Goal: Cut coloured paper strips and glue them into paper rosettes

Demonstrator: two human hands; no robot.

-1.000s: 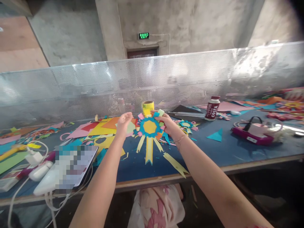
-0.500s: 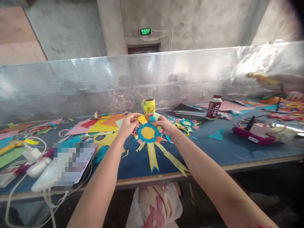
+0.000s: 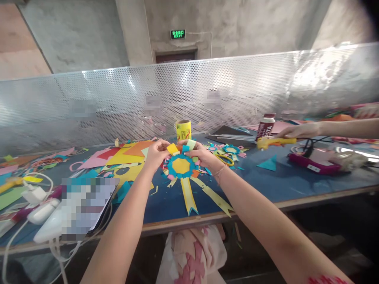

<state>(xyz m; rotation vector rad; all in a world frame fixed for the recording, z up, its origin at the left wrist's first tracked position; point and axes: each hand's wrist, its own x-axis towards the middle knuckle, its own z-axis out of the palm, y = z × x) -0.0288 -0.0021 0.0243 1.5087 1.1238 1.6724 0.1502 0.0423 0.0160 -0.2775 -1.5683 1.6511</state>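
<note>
A paper rosette (image 3: 181, 166) with a yellow middle, a blue ring and coloured petals lies on the blue table (image 3: 278, 187), its yellow ribbon tails pointing toward me. My left hand (image 3: 156, 153) pinches a small yellow paper petal (image 3: 172, 148) at the rosette's upper left edge. My right hand (image 3: 199, 154) grips the rosette's upper right edge, fingers closed on blue and pale green petals.
Coloured paper sheets and scraps (image 3: 124, 157) lie left of the rosette. A yellow tape roll (image 3: 183, 129) stands behind it. A phone (image 3: 81, 205) and white chargers sit at front left. Another person's hand (image 3: 299, 131) holds a yellow glue gun (image 3: 271, 142) beside a dark bottle (image 3: 265, 125).
My left hand closed in and took hold of the yellow petal at the rosette's edge. Another person's arm came in from the right and now holds a glue gun.
</note>
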